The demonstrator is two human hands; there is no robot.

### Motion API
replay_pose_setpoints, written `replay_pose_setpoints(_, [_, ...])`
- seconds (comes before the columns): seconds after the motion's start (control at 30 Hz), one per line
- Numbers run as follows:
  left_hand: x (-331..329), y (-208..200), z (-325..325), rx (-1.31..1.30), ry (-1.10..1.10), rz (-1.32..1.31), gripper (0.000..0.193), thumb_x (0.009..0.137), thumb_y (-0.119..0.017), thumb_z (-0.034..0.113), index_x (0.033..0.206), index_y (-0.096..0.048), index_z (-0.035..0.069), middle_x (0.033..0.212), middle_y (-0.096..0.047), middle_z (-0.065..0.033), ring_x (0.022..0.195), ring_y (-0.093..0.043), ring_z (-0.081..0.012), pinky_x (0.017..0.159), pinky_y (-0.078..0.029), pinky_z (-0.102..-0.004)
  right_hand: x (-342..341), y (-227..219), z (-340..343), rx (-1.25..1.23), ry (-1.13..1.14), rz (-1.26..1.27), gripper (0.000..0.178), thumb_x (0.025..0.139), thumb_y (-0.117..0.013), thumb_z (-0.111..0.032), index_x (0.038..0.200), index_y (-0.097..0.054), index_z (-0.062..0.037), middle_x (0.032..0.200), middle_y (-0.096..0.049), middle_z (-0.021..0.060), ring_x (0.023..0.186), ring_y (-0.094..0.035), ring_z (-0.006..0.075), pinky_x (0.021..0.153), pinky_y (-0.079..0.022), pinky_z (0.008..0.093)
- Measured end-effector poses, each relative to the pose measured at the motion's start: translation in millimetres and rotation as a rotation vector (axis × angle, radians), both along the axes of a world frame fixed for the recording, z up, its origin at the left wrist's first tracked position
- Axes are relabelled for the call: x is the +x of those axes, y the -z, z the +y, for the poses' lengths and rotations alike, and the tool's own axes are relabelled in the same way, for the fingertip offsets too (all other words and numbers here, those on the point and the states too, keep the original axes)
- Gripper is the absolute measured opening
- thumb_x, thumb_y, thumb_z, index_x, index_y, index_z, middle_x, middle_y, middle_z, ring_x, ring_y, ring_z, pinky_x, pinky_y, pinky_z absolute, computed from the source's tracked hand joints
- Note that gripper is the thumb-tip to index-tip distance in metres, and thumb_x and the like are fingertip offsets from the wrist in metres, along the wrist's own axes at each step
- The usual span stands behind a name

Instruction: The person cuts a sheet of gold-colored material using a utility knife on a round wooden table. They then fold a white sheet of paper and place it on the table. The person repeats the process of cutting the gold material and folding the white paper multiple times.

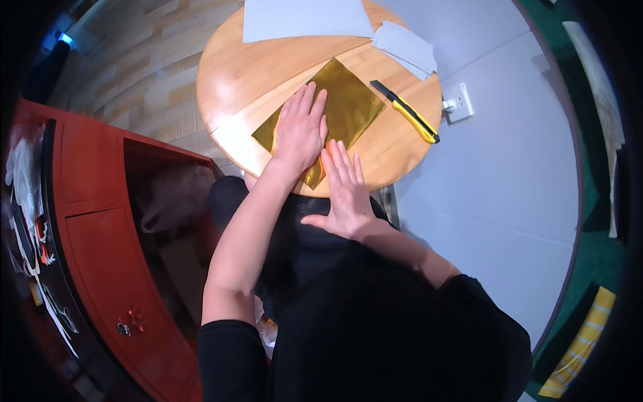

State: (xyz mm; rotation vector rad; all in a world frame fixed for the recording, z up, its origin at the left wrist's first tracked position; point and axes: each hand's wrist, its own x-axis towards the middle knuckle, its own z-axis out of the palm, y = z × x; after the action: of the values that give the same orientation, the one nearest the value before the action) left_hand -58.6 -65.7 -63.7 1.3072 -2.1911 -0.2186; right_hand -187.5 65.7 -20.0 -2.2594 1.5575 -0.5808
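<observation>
A shiny gold sheet lies turned at an angle on the round wooden table. Flat on its left part rests my left hand, fingers stretched out and pointing away from me. My right hand is at the near edge of the sheet, its fingertips by the lower right side and its thumb spread out to the left. Neither hand grips anything. To the right of the sheet lies a yellow and black utility knife. Part of the sheet is hidden under my left hand.
White paper lies at the table's far side, with smaller white sheets beside it. A wall socket with a plug is close to the table's right edge. A red cabinet with an open compartment stands on the left.
</observation>
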Motion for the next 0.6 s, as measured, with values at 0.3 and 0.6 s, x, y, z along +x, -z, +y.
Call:
replay_pose_setpoints(0.3, [2, -5, -4, -0.013, 0.039, -0.043, 0.052, 0.100, -0.056, 0.017, 0.151, -0.051, 0.006, 0.157, -0.046, -0.0192, 0.147, -0.041, -0.0363, 0.121, -0.033, -0.0479, -54, -4, -17, 0.022, -0.309, -0.100, 0.058, 0.099, -0.064, -0.026, 0.153, -0.050, -0.0076, 0.155, -0.052, 0.0155, 0.147, -0.046, 0.0301, 0.126, -0.021, 0.0577])
replay_pose_setpoints(0.6, [-3, -10, -2, -0.010, 0.003, -0.063, 0.050, 0.099, -0.057, 0.015, 0.148, -0.053, 0.006, 0.157, -0.046, -0.0203, 0.145, -0.042, -0.0385, 0.119, -0.035, -0.0500, -106, 9, -59, -0.134, 0.010, 0.025, 0.041, 0.105, -0.055, -0.019, 0.145, -0.061, -0.0151, 0.146, -0.063, 0.0045, 0.140, -0.054, 0.0178, 0.127, -0.018, 0.0558])
